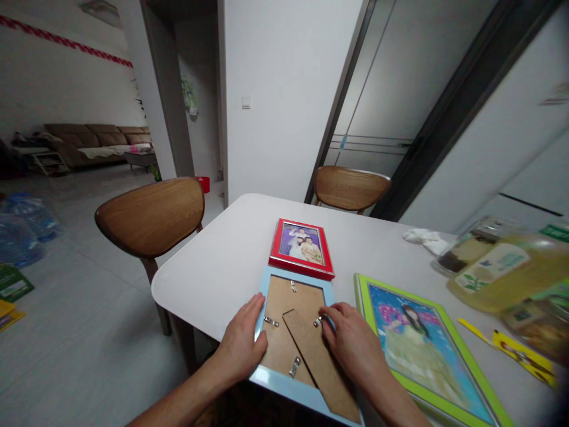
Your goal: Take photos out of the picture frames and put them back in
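Where brown backing (278, 299) ends, blue frame (288, 388) shows.

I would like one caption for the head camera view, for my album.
Two hands on the back of a light blue picture frame, beside red and green framed photos.

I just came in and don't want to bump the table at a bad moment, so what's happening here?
A person has a light blue picture frame face down, brown backing board showing. The left hand rests on its left edge, while the right hand fingers the metal clip on the right. A red picture frame and a green picture frame lie face up nearby.
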{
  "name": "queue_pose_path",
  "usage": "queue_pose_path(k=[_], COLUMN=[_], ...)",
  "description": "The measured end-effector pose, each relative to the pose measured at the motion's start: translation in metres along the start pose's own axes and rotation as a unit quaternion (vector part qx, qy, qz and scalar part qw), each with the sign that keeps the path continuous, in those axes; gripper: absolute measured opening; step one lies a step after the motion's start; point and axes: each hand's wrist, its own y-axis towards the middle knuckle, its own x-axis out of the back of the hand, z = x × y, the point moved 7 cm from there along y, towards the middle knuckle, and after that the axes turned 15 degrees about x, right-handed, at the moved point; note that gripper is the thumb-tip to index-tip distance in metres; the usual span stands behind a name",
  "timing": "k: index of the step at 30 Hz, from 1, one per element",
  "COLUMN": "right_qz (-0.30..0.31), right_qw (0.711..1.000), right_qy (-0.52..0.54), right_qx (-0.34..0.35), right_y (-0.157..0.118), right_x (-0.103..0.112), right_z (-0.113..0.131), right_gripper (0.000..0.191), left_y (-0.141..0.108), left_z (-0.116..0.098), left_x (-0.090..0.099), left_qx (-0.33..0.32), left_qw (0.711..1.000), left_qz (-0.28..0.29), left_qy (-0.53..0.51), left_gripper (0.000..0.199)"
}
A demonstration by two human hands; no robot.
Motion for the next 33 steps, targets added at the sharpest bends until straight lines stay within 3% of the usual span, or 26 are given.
queue_pose_path(k=[4, 7, 11, 26, 29, 33], right_qz=[-0.027, -0.003, 0.009, -0.007, -0.018, -0.042], right_qw=[0.997, 0.989, 0.988, 0.989, 0.987, 0.994], right_qy=[0.034, 0.094, 0.095, 0.126, 0.132, 0.090], right_qx=[0.062, 0.114, 0.122, 0.081, 0.087, 0.036], right_y=[0.014, 0.027, 0.039, 0.045, 0.049, 0.056], right_x=[0.002, -0.009, -0.019, -0.024, -0.022, -0.020], right_z=[0.036, 0.068, 0.086, 0.079, 0.064, 0.026], right_gripper=[0.021, 0.016, 0.013, 0.017, 0.018, 0.027], left_y=[-0.001, -0.001, 0.000, 0.000, 0.000, 0.000], left_z=[0.000, 0.001, 0.000, 0.001, 0.002, 0.002], left_x=[-0.001, -0.001, 0.000, -0.003, -0.002, 0.000], left_qx=[-0.003, 0.003, 0.005, 0.002, 0.012, 0.025], left_qw=[1.000, 1.000, 1.000, 0.999, 0.999, 0.998], left_qz=[-0.005, -0.006, -0.009, -0.013, -0.014, -0.013], left_qy=[-0.005, -0.011, -0.024, -0.034, -0.045, -0.058], left_gripper=[0.061, 0.059, 0.058, 0.061, 0.061, 0.061])
